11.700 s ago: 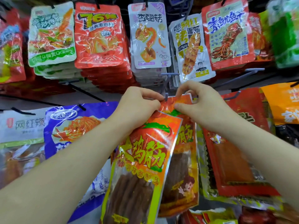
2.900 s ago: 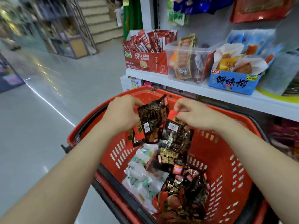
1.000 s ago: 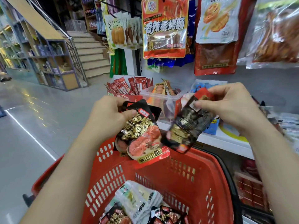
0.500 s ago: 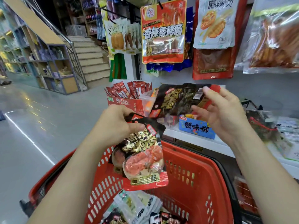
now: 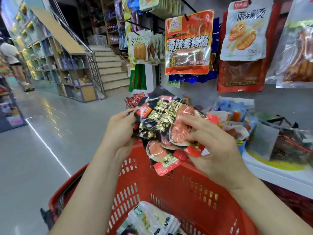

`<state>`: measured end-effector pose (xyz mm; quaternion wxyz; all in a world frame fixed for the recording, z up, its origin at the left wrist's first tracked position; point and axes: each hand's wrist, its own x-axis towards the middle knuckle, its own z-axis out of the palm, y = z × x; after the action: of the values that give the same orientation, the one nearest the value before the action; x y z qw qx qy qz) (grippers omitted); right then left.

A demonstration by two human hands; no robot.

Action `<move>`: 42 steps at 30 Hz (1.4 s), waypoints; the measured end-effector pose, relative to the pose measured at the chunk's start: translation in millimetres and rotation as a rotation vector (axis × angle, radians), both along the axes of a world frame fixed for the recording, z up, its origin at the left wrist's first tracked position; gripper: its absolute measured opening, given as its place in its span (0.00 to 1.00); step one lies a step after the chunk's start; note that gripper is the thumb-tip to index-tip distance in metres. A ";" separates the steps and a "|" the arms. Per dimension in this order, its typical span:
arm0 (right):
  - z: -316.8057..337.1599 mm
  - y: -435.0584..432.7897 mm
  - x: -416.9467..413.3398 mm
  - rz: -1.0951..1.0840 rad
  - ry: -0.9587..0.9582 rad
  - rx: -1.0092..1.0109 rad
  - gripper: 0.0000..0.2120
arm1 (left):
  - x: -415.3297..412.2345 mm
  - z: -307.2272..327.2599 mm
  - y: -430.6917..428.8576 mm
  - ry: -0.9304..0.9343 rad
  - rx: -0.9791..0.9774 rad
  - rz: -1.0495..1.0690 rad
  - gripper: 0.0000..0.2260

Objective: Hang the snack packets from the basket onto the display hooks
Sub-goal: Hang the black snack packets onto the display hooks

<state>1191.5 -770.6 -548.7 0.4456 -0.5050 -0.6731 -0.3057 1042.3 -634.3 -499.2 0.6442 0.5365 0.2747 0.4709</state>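
The left hand (image 5: pixel 119 133) grips the left edge of a bunch of black packets (image 5: pixel 160 119), its fingers curled round behind them. The right hand (image 5: pixel 213 148) holds the same bunch from the right, fingers (image 5: pixel 191 123) bent over the front and thumb lower down by a red corner. The packets are black with gold lettering, red corners and pink round pictures. They overlap each other, tilted, and are held in the air above the far rim of the basket (image 5: pixel 186 194), in front of the shelf. How many there are cannot be told. The basket is red, with slotted walls, and sits below both forearms. White packs (image 5: pixel 152 221) lie in its bottom, with something dark beside them at the lower edge. To the right runs a white shelf (image 5: pixel 279 175) carrying blurred boxes of small snacks and a clear tub (image 5: pixel 265 139). Just behind the held bunch, red sachets (image 5: pixel 135 100) stick up. Above the shelf, on the wall, a red pack (image 5: pixel 188 43) hangs from a black hook (image 5: pixel 186 16). Just to its right a white pack (image 5: pixel 245 29) hangs in front of a dark red one (image 5: pixel 240 77). To the left lies the shiny grey floor (image 5: pixel 33 146), with stairs (image 5: pixel 110 68) further back and a person (image 5: pixel 11 56) standing far down the aisle.
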 end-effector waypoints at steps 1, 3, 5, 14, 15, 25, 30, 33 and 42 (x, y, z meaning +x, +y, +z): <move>-1.4 -0.8 1.5 -0.019 -0.003 -0.018 0.12 | 0.2 -0.4 0.9 0.000 0.004 -0.005 0.11; -2.3 -2.2 0.3 -0.083 -0.022 -0.050 0.11 | 0.5 0.1 1.6 0.020 0.017 -0.011 0.09; -1.8 -2.7 -5.0 -0.157 -0.033 -0.116 0.11 | 1.6 0.5 0.4 0.063 0.091 0.007 0.07; 8.7 -2.5 -31.7 -0.370 -0.082 -0.530 0.43 | 5.3 -2.7 3.5 0.261 0.765 -0.029 0.25; 10.5 -4.2 -33.3 -0.371 -0.093 -0.562 0.42 | 5.0 -3.9 4.9 0.295 0.792 -0.009 0.24; 55.5 -33.4 -13.2 0.105 0.504 -0.997 0.33 | 5.2 -7.4 -3.2 0.336 0.873 -0.046 0.16; 40.9 -29.2 19.7 0.170 1.034 -0.699 0.29 | 11.5 1.2 -18.9 0.224 0.787 -0.189 0.17; 27.6 -23.1 17.7 0.438 1.250 -0.707 0.22 | 17.2 2.4 -26.0 0.149 0.683 -0.142 0.17; 21.1 -10.6 11.0 0.363 1.120 -0.537 0.19 | 27.4 1.0 -31.2 0.072 0.369 0.174 0.11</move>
<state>1202.5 -781.2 -527.6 0.6320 -0.5600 -0.4664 0.2635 1069.7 -665.5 -498.1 0.4816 0.6362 0.2517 0.5477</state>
